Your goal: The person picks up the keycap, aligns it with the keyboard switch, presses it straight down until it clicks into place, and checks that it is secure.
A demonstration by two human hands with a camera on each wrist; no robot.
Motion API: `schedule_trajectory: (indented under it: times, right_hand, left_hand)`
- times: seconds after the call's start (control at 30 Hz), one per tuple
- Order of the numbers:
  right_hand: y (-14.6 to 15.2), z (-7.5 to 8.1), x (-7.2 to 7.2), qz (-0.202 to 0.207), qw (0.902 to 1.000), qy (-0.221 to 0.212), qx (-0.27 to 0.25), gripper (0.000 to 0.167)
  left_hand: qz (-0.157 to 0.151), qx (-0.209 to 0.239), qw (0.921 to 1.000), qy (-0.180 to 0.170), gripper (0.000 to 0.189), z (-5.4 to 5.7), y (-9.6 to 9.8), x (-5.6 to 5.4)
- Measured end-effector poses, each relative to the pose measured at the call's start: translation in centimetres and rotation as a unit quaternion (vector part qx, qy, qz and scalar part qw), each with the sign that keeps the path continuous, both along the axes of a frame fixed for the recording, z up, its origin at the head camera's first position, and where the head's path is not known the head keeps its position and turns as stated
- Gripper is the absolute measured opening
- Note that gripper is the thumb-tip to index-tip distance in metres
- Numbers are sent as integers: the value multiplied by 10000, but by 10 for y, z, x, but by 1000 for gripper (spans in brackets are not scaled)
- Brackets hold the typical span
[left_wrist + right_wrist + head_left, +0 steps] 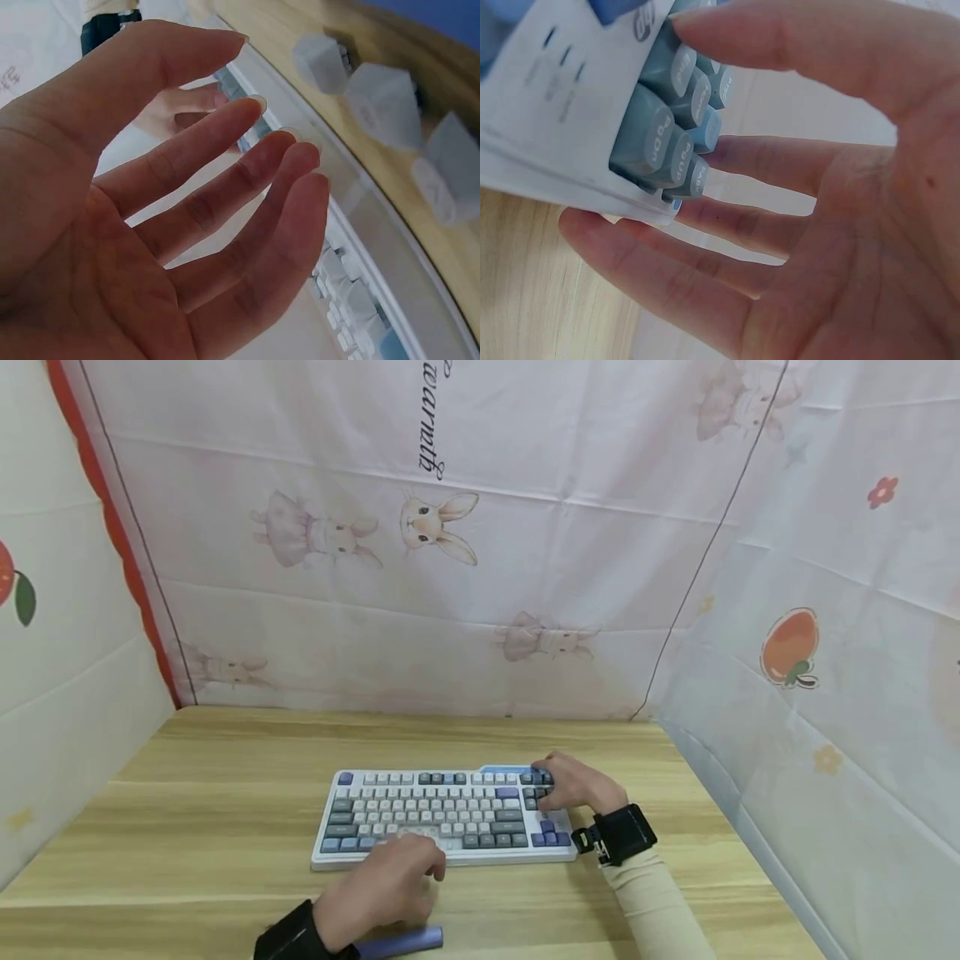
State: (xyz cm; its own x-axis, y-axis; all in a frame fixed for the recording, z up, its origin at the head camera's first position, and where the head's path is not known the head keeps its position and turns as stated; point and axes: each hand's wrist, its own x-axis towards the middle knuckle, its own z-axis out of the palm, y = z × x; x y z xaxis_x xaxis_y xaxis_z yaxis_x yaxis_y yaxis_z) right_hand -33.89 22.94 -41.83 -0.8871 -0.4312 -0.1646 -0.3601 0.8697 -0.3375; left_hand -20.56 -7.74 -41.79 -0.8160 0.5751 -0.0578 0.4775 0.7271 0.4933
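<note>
A white keyboard [442, 806] with white, grey and blue-purple keys lies on the wooden table. My right hand [581, 783] holds its right end. In the right wrist view the thumb [727, 34] rests by the End key, while the fingers reach down past the keyboard's edge. My left hand [397, 877] hovers at the front edge, fingers loosely bent around nothing, covering part of the bottom key row in the head view. Beside its fingertips, three loose white keycaps [382, 105] appear on the wood in the left wrist view.
A blue-purple strip [405, 941] lies near the table's front, partly under the left hand and wrist. Printed fabric [465, 585] hangs behind the table and along both sides. Bare wood [225, 810] extends left of the keyboard.
</note>
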Motion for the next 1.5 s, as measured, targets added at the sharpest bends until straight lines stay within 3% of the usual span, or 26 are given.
schedule_trajectory:
  times: [0.3,0.6,1.0,1.3,1.4,1.5]
  right_hand:
    - [-2,-5,4,-115,9999,-87,-82,75]
    - [-1,0,0,-59,10000,-2,3,75]
    - [-1,-1,-1,-20,10000,16,22,76]
    - [-1,0,-1,-69,9999,21,74,75]
    - [-1,0,-1,-51,10000,-8,55,76]
    - [-1,0,0,-30,10000,-17,60,76]
  left_hand:
    - [-25,225,9997,54,22,-12,-1,6]
    - [31,81,9998,173,24,-15,3,-1]
    - [-61,-44,9980,626,27,-19,4,1]
    - [-71,-71,9995,296,26,-18,4,-2]
    - [-130,16,9994,336,27,-30,2,-8]
    - [-205,41,9983,549,29,-63,-2,-23]
